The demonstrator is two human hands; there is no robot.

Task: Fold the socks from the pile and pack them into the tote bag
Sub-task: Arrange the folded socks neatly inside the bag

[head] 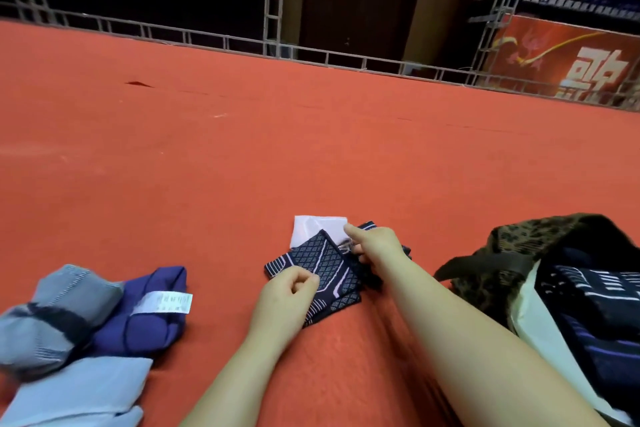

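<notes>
Two hands: both are at work on one patterned sock on the red carpet, near its near edge.
Pile (86, 319): grey, purple and pale blue socks heaped at the carpet's near left corner, well apart from the hands; soft, limp knit that I judge will sag if lifted by one end.
Left hand (287, 295): fingers curled, pinching the near left edge of the navy sock (325, 274).
Navy sock: lies flat and partly doubled over, a white card or label (313, 229) showing at its far end; light, floppy, not slippery, I would say.
Right hand (374, 246): forefinger stretched out over the sock's far end, the other fingers curled on the cloth's right edge.
Hold: best taken at the fold with both edges pinched, so the layers do not slide apart.
Tote bag (519, 253): leopard-print, open, at the carpet's near right corner, dark striped socks already inside.
</notes>
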